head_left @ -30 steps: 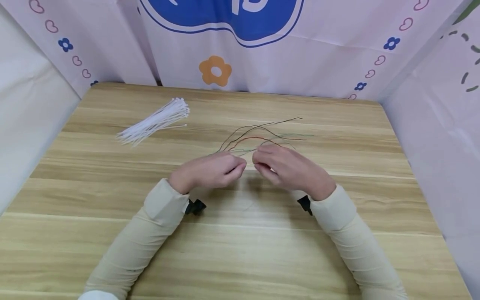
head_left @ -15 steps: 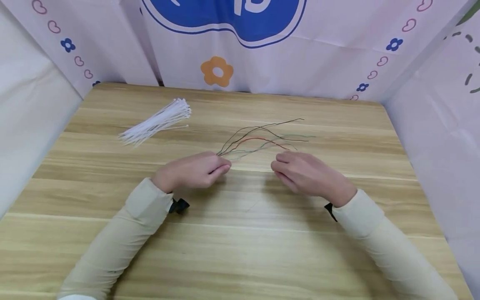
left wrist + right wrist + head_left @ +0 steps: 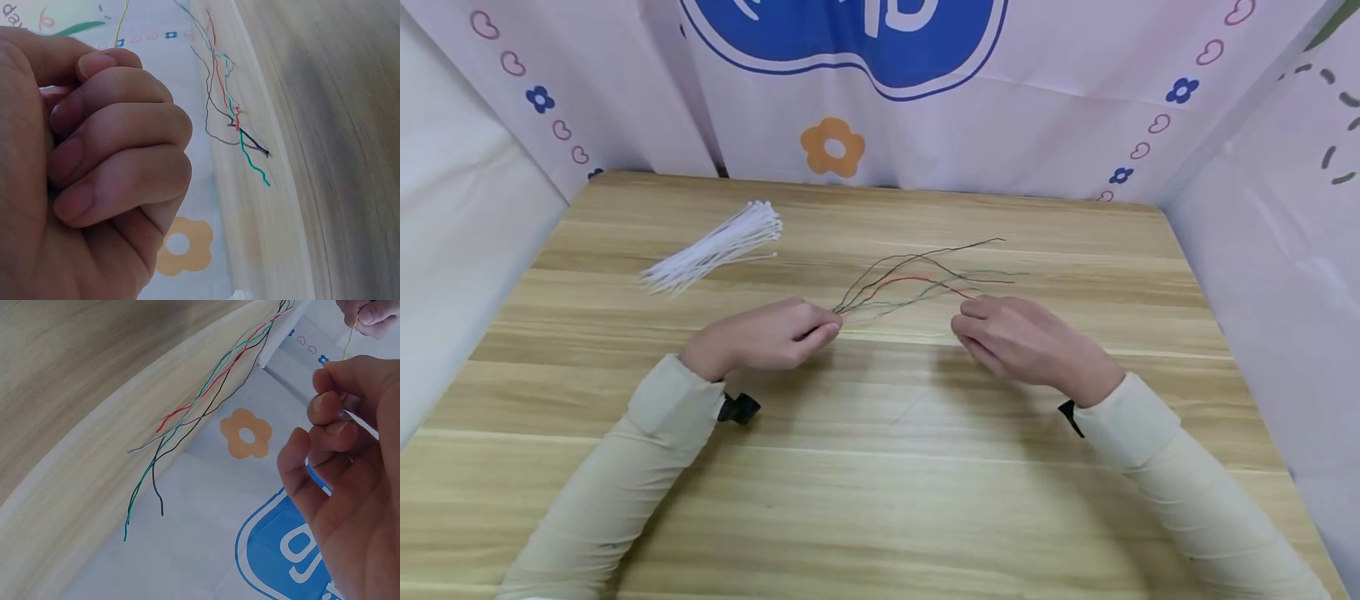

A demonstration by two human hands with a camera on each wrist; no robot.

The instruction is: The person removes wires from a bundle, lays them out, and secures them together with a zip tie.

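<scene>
A thin yellow wire (image 3: 895, 333) runs nearly straight between my two hands. My left hand (image 3: 763, 333) pinches one end between thumb and forefinger, its other fingers curled in, as the left wrist view shows. At the opposite end, the thumb and forefinger of my right hand (image 3: 1026, 342) pinch the wire, while the remaining fingers bend loosely. Just beyond the hands lie several loose wires on the table: a red wire (image 3: 913, 278), black wires (image 3: 958, 247) and green ones (image 3: 203, 394), crossing one another. Their left ends come together near my left fingertips.
A bundle of white cable ties (image 3: 715, 246) lies at the back left of the wooden table (image 3: 880, 500), one tie sticking out a little. A printed cloth (image 3: 760, 125) hangs behind the table, with pale cloth walls at both sides.
Both hands have moved apart, the left one leftward and the right one rightward. The yellow wire now shows stretched between them. The other wires and the cable ties have stayed put.
</scene>
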